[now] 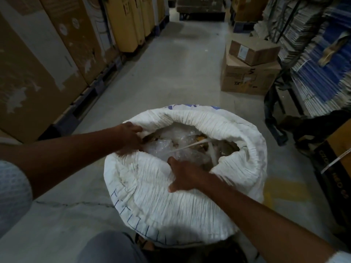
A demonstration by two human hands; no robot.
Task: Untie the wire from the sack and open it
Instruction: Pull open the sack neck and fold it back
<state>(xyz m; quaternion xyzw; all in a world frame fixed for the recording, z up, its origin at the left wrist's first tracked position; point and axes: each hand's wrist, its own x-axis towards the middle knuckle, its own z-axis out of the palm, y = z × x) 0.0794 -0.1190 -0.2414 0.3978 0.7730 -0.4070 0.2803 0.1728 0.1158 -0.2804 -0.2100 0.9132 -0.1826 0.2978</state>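
Note:
A large white woven sack stands on the concrete floor in front of me, its mouth spread wide and the rim rolled outward. Inside lie clear plastic wrap and brownish scraps, with a white strap across them. My left hand grips the rim on the left side of the mouth. On the near rim, my right hand clutches the cloth, fingers curled over the edge into the opening. No wire shows on the sack.
Tall cardboard cartons on pallets line the left of the aisle. Two stacked brown boxes sit to the right, beside shelves of flattened blue-and-white cartons. A dark box with a white strap stands at the right edge. My knee is below.

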